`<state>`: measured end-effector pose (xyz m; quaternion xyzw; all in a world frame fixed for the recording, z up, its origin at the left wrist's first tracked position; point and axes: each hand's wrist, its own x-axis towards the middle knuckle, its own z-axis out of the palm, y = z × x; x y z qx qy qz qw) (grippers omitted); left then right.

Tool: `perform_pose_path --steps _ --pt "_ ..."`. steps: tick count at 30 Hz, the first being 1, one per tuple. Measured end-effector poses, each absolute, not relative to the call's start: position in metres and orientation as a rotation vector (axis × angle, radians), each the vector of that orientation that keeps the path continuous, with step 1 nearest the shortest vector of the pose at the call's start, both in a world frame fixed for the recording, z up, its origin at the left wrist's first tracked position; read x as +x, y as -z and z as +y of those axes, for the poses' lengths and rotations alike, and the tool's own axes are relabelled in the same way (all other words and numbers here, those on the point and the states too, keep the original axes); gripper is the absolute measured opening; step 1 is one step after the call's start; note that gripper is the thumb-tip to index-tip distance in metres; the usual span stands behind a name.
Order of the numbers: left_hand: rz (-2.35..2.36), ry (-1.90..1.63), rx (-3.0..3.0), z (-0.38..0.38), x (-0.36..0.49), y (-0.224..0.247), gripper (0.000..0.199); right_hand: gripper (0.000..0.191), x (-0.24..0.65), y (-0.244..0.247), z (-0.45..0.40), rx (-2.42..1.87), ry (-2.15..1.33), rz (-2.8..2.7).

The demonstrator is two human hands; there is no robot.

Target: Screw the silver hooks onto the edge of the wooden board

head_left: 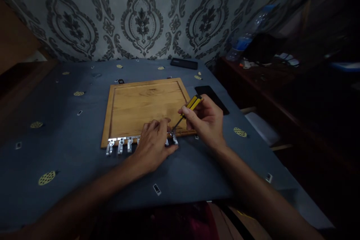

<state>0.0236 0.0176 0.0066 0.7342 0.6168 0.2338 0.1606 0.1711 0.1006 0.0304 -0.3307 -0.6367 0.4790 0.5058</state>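
Observation:
A wooden board [146, 105] with a raised rim lies flat on the blue patterned cloth [84, 180]. Along its near edge runs a metal strip with several silver hooks [120, 145]. My left hand [153, 144] rests over the strip, fingers bent on the board's edge and thumb beside the right-hand hooks; what its fingertips hold, if anything, is hidden. In my right hand [206, 120] is a yellow and black screwdriver [191, 107], tilted, its tip down at the right end of the strip.
A dark phone [213, 98] lies right of the board, partly behind my right hand. Another dark flat object [184, 63] is near the patterned wall. On the brown surface at right stand a plastic bottle [243, 43] and some cluttered items. Wooden furniture [17, 41] stands at left.

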Motion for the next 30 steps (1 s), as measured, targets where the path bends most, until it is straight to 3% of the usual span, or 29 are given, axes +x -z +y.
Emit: perform_pose_path --steps 30 --pt "1.771 -0.643 2.092 0.018 0.024 -0.007 0.058 0.038 0.185 -0.041 0.104 -0.643 -1.460 -1.732"
